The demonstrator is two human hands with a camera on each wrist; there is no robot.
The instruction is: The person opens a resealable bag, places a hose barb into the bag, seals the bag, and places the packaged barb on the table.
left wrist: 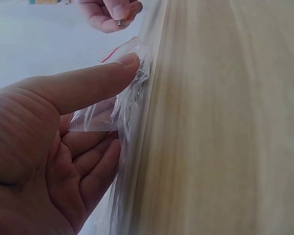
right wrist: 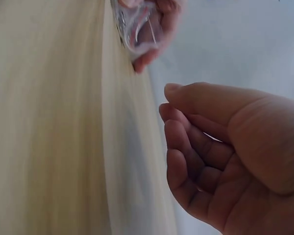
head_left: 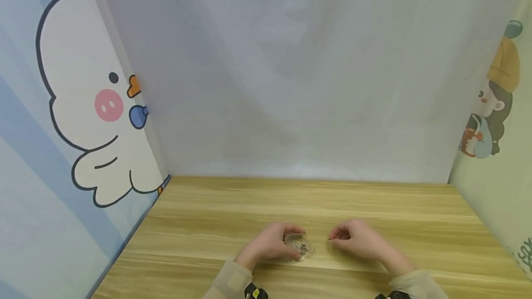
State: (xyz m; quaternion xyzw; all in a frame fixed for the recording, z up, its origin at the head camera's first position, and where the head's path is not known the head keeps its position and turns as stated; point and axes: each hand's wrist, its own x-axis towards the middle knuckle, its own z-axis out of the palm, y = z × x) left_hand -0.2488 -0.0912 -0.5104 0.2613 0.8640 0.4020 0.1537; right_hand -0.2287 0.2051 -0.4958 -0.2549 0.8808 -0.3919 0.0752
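Observation:
A small clear zip bag (head_left: 302,246) with dark metal bits inside is held in my left hand (head_left: 271,243), low over the table. The left wrist view shows the bag's red seal line (left wrist: 118,50) and the thumb lying across the plastic. To the right of the bag, my right hand (head_left: 360,242) pinches a tiny metal piece (left wrist: 120,22) between thumb and forefinger, its other fingers curled. Most of that piece is hidden by the fingertips, and its kind is too small to make out.
Both hands are over a wood-grain table (head_left: 316,197). A pale grey curtain (head_left: 307,82) stands along its back edge. Printed side panels close it in, with a white cartoon bird (head_left: 83,59) on the left and a cartoon figure (head_left: 494,100) on the right.

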